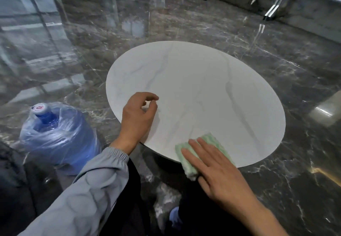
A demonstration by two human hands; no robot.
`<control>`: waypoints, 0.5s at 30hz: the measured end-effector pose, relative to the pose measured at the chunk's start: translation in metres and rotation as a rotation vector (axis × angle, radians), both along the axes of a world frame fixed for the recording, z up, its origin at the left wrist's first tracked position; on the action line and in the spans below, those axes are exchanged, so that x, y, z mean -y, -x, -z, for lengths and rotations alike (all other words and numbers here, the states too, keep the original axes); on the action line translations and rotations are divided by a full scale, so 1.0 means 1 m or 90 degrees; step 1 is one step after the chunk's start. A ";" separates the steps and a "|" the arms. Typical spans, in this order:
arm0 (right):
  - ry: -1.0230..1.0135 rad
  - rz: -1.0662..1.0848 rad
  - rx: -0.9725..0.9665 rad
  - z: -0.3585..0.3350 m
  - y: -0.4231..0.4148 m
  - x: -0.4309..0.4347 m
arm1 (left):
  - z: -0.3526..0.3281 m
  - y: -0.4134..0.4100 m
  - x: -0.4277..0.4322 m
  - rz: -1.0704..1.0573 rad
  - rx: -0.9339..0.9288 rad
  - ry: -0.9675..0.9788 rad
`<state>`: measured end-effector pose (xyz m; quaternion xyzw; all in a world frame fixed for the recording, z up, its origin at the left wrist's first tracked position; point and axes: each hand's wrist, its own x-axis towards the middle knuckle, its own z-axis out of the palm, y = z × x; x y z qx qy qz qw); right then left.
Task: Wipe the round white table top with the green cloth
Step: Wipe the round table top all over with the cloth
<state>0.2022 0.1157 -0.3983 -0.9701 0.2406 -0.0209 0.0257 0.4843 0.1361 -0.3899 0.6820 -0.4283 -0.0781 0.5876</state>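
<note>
Here we are at the round white table top (193, 92), and the green cloth (193, 154) lies folded right at the near rim, one end hanging off the edge toward us. Our right hand (219, 173) lies flat on it, fingers spread and extended, pressing down rather than gripping. Our left hand (138, 117) rests at the near-left rim, fingers loosely curled with thumb and forefinger close together; whether it pinches anything we cannot tell, but nothing shows in it.

To do this well, we judge it best to pull the overhanging end up onto the surface first, so the whole pad meets the marble, then press evenly through the palm and sweep in overlapping arcs from the near edge out to the far side. The left hand looks well placed to steady the top.

Around us: a water jug (55, 134) wrapped in a plastic bag stands on the dark marble floor (184, 23) to the left, well apart from the table. The top itself carries nothing else, so only our own left hand sits in the cloth's path on that side.
</note>
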 end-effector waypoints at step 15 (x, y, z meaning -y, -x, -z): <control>-0.076 -0.143 -0.093 -0.018 -0.181 0.027 | 0.017 -0.069 -0.015 -0.142 -0.153 0.074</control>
